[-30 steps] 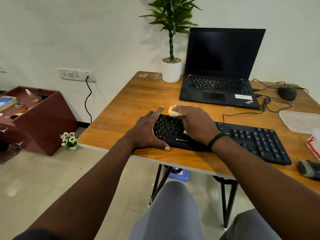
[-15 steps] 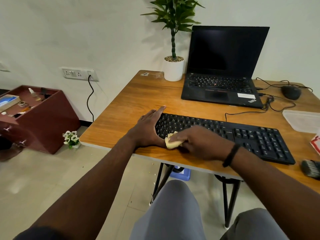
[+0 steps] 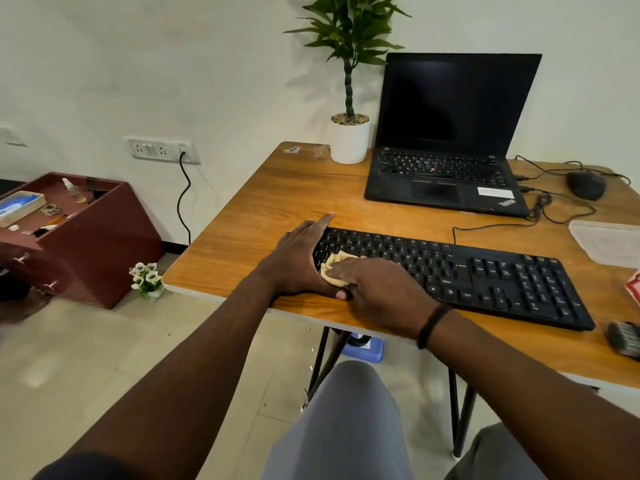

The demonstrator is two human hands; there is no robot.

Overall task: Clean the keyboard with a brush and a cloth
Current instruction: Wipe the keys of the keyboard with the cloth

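From the head view, the black keyboard (image 3: pixel 460 271) lies along the near edge of the wooden desk (image 3: pixel 277 188); the left hand (image 3: pixel 298 258) lies flat with straight fingers on its left end, holding it down; the right hand (image 3: pixel 377 292) grips a bunched yellow cloth (image 3: pixel 334 268) on the left keys; the cloth looks soft and light, best held in a ball; the keyboard looks stiff and light, so it may slide; the brush (image 3: pixel 623 337) lies at the desk's right edge.
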